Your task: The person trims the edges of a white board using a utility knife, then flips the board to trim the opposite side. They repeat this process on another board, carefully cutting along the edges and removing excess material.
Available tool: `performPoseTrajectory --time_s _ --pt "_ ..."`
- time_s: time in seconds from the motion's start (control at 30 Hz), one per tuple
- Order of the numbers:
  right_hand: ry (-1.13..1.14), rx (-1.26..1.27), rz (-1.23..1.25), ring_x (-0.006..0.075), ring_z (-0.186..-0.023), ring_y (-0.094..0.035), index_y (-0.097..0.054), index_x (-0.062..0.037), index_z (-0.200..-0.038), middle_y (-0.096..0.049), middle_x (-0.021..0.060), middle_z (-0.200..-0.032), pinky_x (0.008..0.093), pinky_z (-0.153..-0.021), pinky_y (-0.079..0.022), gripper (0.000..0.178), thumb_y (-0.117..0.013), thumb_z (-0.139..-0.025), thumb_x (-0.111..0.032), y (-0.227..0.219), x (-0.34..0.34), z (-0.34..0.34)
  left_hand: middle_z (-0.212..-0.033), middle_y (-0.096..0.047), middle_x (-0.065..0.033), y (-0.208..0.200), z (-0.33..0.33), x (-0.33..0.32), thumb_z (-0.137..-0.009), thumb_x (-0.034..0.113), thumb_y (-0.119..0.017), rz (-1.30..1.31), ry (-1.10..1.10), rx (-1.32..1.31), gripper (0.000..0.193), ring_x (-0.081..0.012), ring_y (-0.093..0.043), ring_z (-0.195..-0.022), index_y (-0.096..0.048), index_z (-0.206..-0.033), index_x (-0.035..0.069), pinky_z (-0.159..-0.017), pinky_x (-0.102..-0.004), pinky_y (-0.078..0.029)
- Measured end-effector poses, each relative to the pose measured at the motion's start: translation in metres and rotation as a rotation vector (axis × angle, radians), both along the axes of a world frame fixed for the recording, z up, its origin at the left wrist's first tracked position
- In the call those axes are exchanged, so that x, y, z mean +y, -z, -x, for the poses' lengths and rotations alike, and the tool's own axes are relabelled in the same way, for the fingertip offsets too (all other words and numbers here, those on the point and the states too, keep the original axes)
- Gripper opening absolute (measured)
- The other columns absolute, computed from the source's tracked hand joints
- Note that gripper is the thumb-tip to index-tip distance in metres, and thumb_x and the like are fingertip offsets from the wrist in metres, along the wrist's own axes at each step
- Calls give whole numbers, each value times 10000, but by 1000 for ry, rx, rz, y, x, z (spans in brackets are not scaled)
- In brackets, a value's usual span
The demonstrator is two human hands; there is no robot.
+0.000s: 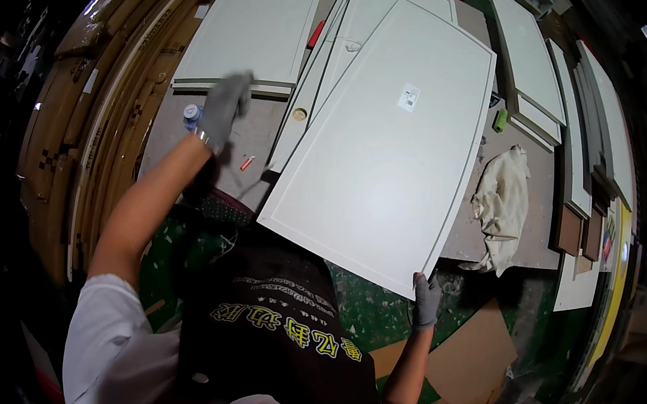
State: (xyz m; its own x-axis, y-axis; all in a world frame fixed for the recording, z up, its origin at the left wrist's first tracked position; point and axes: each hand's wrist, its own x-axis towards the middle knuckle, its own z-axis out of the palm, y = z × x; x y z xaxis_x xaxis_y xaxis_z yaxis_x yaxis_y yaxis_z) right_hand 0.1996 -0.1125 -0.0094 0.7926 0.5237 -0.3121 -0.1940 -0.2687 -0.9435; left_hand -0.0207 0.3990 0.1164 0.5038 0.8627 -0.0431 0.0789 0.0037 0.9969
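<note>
A white panel [391, 138] with a grooved border and a small label lies slanted over other white panels on the bench. My right hand [425, 301], in a grey glove, grips its near right corner, thumb on top. My left hand [226, 109], also gloved, is blurred above the bench near the edge of a stack of white panels [252, 18]. A small bottle with a blue label [192, 114] stands beside that wrist. Whether the left fingers hold anything is not visible. Close by on the bench lies a small red-orange object [246, 163].
On the bench's right side are a crumpled cream cloth [503, 199] and a green roll-shaped item [500, 120]. More panels [527, 58] are stacked at far right. Cardboard-wrapped boards [104, 97] line the left. Flat cardboard [474, 355] lies on the green floor.
</note>
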Motion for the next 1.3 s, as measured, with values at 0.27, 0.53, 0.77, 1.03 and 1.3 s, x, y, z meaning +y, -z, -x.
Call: performPoseTrajectory --time_s 0.27,0.53,0.77,1.03,1.3 --pt "928 -62 101 98 -572 -394 -624 -18 -947 -450 -15 -653 299 -508 -346 239 -589 -990 -250 -31 -19 59 -1122 -653 -154 20 -163 87 -933 306 -613 -618 184 446 393 -258 -643 -1026 -637 -1232 52 -902 -366 -510" --pt "1259 -19 33 61 -505 -343 -522 -184 -842 -410 -73 -648 232 -446 -270 260 -572 -997 -386 -68 -85 162 -1451 -473 -120 101 -271 137 -945 385 -534 -1121 280 908 480 -315 -445 -1337 -522 -1388 200 -1071 -459 -386" --pt "1288 172 131 76 -693 -454 -609 -153 -1068 -499 -52 -829 236 -585 -344 227 -571 -989 -362 -80 -57 206 -885 -635 -48 121 -298 181 -965 277 -583 -375 160 66 240 -127 -581 -754 -650 -1081 78 -669 -271 -490" --pt "809 -147 219 34 -670 -482 -583 -69 -1048 -579 -29 -830 195 -549 -359 134 -590 -970 -177 -91 -9 169 -809 -620 -21 25 -106 -6 -1003 109 -525 -214 190 -321 322 -48 -573 -670 -601 -1298 6 -603 -174 -480" --pt "-126 433 9 65 -769 -578 -606 14 -1228 -663 46 -1006 205 -671 -485 290 -621 -953 -76 -107 78 197 -1176 -637 -158 20 101 -239 -750 29 -722 -113 576 -54 391 -314 -567 -1196 -609 -1124 8 -977 -394 -476"
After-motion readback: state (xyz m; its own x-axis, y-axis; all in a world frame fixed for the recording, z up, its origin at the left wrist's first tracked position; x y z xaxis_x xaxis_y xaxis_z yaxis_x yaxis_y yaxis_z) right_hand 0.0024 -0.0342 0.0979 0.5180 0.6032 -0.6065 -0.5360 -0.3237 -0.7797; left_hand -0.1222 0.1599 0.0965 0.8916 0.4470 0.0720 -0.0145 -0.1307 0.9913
